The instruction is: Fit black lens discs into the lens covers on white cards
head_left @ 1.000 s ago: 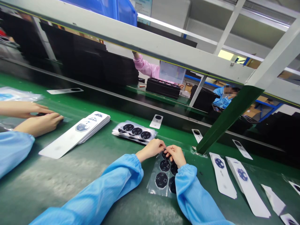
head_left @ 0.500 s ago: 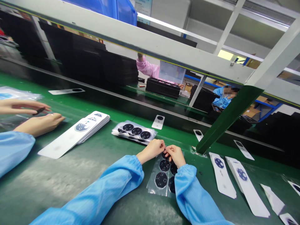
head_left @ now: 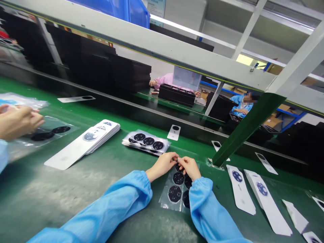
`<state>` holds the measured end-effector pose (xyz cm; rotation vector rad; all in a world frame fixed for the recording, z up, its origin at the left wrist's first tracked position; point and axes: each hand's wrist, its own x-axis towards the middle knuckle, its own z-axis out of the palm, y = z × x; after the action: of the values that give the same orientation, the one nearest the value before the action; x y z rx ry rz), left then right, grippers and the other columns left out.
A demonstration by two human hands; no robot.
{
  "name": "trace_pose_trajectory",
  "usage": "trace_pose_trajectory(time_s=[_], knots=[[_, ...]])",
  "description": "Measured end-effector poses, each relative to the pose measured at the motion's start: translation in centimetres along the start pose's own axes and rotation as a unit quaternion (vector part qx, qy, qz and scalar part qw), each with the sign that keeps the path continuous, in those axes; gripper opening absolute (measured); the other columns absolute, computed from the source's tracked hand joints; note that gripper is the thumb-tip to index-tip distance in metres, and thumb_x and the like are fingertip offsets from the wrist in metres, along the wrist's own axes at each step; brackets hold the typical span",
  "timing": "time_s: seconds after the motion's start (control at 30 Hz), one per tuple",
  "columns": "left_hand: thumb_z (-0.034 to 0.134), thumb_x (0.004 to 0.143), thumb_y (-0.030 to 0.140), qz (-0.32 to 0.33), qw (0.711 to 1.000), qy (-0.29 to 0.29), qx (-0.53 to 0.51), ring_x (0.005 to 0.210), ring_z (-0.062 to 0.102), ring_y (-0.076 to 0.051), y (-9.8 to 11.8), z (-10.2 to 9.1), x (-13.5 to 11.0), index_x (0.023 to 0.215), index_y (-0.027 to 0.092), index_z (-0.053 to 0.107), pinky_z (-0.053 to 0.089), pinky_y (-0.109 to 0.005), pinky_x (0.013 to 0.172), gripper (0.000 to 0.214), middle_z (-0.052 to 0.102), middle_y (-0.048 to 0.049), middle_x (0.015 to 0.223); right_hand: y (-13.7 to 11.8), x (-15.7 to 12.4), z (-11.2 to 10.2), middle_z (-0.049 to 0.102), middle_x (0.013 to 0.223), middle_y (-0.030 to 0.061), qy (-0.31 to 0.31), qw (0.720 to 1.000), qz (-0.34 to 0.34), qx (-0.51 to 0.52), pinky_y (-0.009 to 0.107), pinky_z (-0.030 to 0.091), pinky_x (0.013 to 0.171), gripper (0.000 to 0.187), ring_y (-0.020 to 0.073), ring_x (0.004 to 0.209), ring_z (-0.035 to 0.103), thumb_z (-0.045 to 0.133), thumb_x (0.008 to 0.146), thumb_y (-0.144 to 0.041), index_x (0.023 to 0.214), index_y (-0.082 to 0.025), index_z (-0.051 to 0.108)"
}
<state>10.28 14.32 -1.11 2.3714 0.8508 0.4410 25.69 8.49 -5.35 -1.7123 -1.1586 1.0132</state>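
From my remote station I read the work area left to right. At the far left, a co-worker's hand point(head_left: 21, 122), fingers bent, is positioned near a clear film point(head_left: 60, 130) bearing black discs. Next on the green table point(head_left: 37, 202) lies a stack of white strips point(head_left: 76, 148), fanned at its upper end, each exposed end printed with a round motif. To its right, a pile of disc sheets point(head_left: 146, 143) lies flat. My left hand point(head_left: 164, 166) is located just in front of the pile's right end; its thumb and fingers are drawn together, and I cannot tell whether the tips are fully closed or what lies between them. Behind it, a small white card point(head_left: 174, 132) with a black disc lies apart. The working sheet point(head_left: 182, 189), clear film with black discs in two columns, lies flat below both hands, its upper end under the fingertips. My right hand point(head_left: 189, 167) meets the left at that end, thumb and forefinger nearly together, remaining fingers curled above the top disc; its grip I cannot confirm. Further right, a green post point(head_left: 248, 128) rises at a slant, followed by a single white strip point(head_left: 240, 190), a second strip stack point(head_left: 268, 202), and a bent white piece point(head_left: 295, 216).
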Motion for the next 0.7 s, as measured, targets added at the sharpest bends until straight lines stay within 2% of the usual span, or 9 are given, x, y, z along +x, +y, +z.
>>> trace_pose_trajectory(time_s=[0.23,0.37,0.6,0.7], knots=[[0.054,0.089,0.032,-0.009,1.0,0.005,-0.015,0.088,0.062,-0.017,-0.34,0.87,0.13,0.108,0.014,0.057,0.053,-0.037,0.076,0.025,0.061,-0.0063,0.105,0.24,0.16,0.29,0.063,0.09,0.0019,0.013,0.999,0.015,-0.037,0.026,0.053,0.058,0.018,0.011,0.068,0.061,0.056,0.09,-0.029,0.1,-0.013,0.06],[0.054,0.089,0.032,-0.004,1.0,0.003,-0.01,0.088,0.062,-0.017,-0.19,0.82,0.15,0.107,0.014,0.057,0.053,-0.037,0.076,0.025,0.061,-0.0062,0.105,0.26,0.17,0.1,0.063,0.089,0.0018,0.011,0.999,0.015,-0.034,0.025,0.053,0.058,0.018,0.0109,0.067,0.061,0.056,0.09,-0.029,0.099,-0.013,0.06],[0.053,0.09,0.032,0.01,1.0,0.005,0.015,0.093,0.06,-0.019,0.31,0.64,0.43,0.109,0.016,0.057,0.052,-0.039,0.08,0.026,0.06,-0.0067,0.11,0.2,-0.04,0.05,0.063,0.101,0.0046,0.006,0.999,0.031,-0.032,0.032,0.054,0.068,0.023,0.0155,0.081,0.063,0.055,0.09,-0.031,0.106,-0.015,0.059],[0.053,0.09,0.032,0.023,0.999,0.002,0.023,0.092,0.061,-0.019,0.32,0.47,0.61,0.109,0.016,0.057,0.052,-0.039,0.08,0.026,0.06,-0.0068,0.11,0.29,-0.06,0.1,0.063,0.101,0.0045,0.014,0.999,0.031,-0.036,0.032,0.054,0.068,0.023,0.0154,0.08,0.063,0.055,0.09,-0.031,0.106,-0.015,0.059]])
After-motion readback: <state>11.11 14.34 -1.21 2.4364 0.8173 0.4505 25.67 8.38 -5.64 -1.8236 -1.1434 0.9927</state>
